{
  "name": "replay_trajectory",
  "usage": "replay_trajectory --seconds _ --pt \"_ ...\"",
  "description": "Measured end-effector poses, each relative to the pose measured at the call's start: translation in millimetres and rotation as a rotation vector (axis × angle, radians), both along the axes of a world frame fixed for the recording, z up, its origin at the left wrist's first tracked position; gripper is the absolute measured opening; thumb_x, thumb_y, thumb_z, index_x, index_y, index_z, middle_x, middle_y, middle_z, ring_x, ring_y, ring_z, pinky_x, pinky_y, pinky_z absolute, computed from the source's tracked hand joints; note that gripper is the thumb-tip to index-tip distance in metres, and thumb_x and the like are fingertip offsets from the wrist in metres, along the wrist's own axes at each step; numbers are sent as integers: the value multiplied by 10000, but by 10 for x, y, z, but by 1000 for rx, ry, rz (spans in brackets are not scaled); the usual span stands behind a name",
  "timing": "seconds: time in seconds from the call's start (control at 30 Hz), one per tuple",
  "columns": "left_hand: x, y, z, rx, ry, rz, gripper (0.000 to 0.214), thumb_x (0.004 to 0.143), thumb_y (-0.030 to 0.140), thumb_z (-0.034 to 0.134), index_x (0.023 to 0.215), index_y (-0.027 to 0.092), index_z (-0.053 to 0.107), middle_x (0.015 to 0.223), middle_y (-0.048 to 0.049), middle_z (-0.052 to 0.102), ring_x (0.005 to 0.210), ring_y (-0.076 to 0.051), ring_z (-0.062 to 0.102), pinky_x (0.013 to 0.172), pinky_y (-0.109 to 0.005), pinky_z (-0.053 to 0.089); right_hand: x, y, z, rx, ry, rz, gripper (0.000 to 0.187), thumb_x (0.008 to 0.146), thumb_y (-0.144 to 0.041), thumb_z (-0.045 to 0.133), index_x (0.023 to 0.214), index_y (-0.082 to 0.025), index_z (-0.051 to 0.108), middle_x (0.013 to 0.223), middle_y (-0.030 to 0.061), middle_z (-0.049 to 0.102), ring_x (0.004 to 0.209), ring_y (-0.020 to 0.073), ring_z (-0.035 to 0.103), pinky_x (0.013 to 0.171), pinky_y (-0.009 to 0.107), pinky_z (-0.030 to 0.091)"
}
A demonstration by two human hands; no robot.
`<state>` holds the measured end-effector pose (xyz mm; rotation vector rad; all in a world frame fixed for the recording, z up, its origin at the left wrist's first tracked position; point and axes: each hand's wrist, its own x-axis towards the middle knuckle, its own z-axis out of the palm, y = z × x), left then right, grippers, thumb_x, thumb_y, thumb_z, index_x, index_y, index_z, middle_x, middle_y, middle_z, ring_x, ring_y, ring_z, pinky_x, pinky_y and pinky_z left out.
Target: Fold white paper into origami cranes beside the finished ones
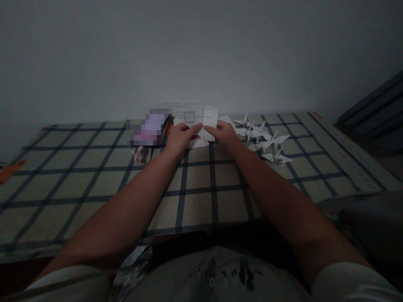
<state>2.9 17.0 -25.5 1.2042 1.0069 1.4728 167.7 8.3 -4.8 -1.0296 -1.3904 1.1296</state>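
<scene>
At the far side of the table, my left hand (183, 136) is closed on a printed sheet of paper (189, 113), with the thumb pointing right. Close beside it, my right hand (227, 133) pinches a narrow white piece of paper (210, 117) held upright. Whether the two papers are joined I cannot tell, since my fingers cover their lower edges. Another white paper (198, 144) lies beneath my hands. Just right of my right hand sits a group of several folded paper cranes (262, 140), with a loose white paper (228, 122) behind the hand.
A purple and pink pouch-like item (151, 128), partly blurred, lies left of my left hand, with a pale strap (140, 155) hanging off it. A checked cloth (195, 205) covers the table, which stands against a grey wall (201, 50). An orange patch (12, 171) shows at far left.
</scene>
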Motion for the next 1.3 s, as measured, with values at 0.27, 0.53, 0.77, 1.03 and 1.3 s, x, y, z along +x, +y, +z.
replay_trajectory --seconds 0.27,0.53,0.77,1.03,1.3 --pt "-30 38 -62 -20 85 40 345 628 429 887 757 142 744 831 -101 760 781 -238 726 790 -398 597 9 105 -106 -35 38 4 294 824 -453 687 775 -164 681 664 2 651 607 120 585 590 250 513" --pt "9 -18 58 -1 -53 50 371 620 449 890 744 137 732 853 -82 762 794 -182 703 774 -325 598 4 121 -91 -85 84 -54 272 854 -414 699 735 -176 638 643 -4 627 556 108 582 553 241 526" --pt "8 7 41 14 -56 80 416 592 482 900 749 140 724 824 -61 748 736 -157 682 759 -315 594 -26 11 -6 -107 -13 25 218 842 -361 739 817 -163 653 658 0 662 539 93 606 512 207 517" --pt "-13 5 -9 -92 83 3 379 619 415 886 784 99 759 772 -84 748 681 -150 681 724 -277 551 -23 47 -3 -97 -1 -31 110 896 -253 670 855 -151 665 674 -7 683 557 94 647 531 199 534" --pt "-4 6 78 -60 2 120 299 661 371 863 689 107 726 690 -54 718 621 -113 646 636 -223 533 43 130 -9 -93 -2 -181 278 947 -300 598 700 -173 579 554 -33 578 444 72 531 464 200 464"
